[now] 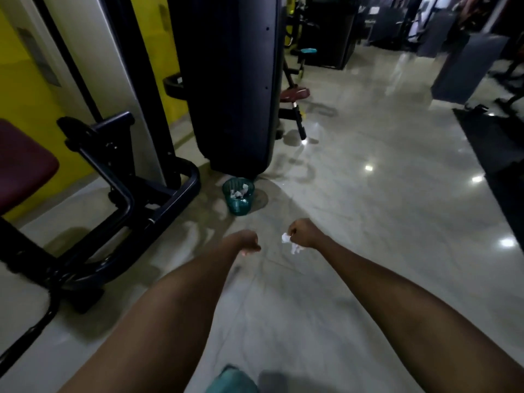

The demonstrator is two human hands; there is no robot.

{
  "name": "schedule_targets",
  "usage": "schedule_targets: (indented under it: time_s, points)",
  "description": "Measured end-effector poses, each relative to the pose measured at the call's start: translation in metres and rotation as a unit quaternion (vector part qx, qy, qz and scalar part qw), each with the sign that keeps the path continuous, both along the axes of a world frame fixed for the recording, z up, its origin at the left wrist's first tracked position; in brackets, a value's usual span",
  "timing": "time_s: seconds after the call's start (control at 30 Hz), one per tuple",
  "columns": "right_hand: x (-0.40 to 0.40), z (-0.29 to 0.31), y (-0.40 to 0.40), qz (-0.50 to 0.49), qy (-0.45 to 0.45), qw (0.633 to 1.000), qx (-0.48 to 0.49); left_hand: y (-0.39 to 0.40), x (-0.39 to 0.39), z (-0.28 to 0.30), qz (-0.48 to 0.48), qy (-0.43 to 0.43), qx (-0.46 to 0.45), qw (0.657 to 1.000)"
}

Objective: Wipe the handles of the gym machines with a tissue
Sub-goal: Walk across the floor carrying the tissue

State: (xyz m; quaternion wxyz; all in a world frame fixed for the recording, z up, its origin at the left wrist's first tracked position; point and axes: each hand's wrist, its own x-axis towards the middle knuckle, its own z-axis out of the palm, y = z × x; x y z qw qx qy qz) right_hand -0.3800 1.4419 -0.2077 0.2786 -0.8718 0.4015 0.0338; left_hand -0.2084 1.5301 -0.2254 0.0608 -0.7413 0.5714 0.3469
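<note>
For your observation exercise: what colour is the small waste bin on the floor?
Teal green waste bin, seen best in the head view.

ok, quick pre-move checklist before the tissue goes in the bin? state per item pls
1. Crumpled white tissue gripped by right hand: ok, bits stick out on both sides of the fist.
2. Left hand free: ok, fingers curled, nothing seen in it.
3. Small teal plastic waste bin located: ok, on the shiny grey floor ahead, to the left of both hands.
4. Bin upright with room: ok, white paper inside but not to the rim.
5. Path to bin clear: ok, bare floor between the hands and it.
6. Black machine frame left of the bin clear of the swing: cannot tell.
</note>
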Motion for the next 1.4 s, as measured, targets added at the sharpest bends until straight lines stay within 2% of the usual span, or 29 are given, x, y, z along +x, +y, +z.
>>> schedule_targets:
  time_s: [0.27,0.4,0.5,0.57,0.67,0.83,0.97,1.17,1.3,1.4]
  points:
    - [0.076,-0.024,-0.127,0.058,-0.03,0.998,0.014,-0.121,0.061,-0.033,0.052,-0.018,0.045,0.997]
    - [0.12,-0.024,-0.205,0.097,0.008,0.995,0.027,-0.204,0.097,-0.045,0.083,-0.009,0.04,0.996]
    - [0.151,-0.016,-0.271,0.103,0.038,0.994,0.029,-0.27,0.122,-0.035,0.106,0.003,0.037,0.994]
    - [0.17,-0.012,-0.318,0.087,0.027,0.996,0.024,-0.313,0.138,-0.022,0.141,0.015,0.029,0.989]
    - [0.194,-0.009,-0.377,0.075,-0.007,0.997,-0.006,-0.365,0.16,-0.012,0.14,-0.029,-0.017,0.99]
    - [0.238,-0.023,-0.454,0.111,0.024,0.993,-0.017,-0.422,0.207,-0.015,0.115,-0.075,0.008,0.991]
    - [0.287,-0.038,-0.515,0.168,0.066,0.983,-0.023,-0.461,0.246,-0.026,0.166,-0.068,0.016,0.984]
    - [0.373,-0.052,-0.605,0.182,0.025,0.983,0.029,-0.517,0.308,-0.029,0.248,-0.028,0.041,0.968]
    - [0.419,-0.06,-0.635,0.207,0.025,0.977,0.039,-0.544,0.336,-0.025,0.302,-0.02,0.032,0.953]
    - [0.446,-0.069,-0.652,0.237,0.034,0.97,0.043,-0.561,0.353,-0.031,0.307,-0.009,0.042,0.951]
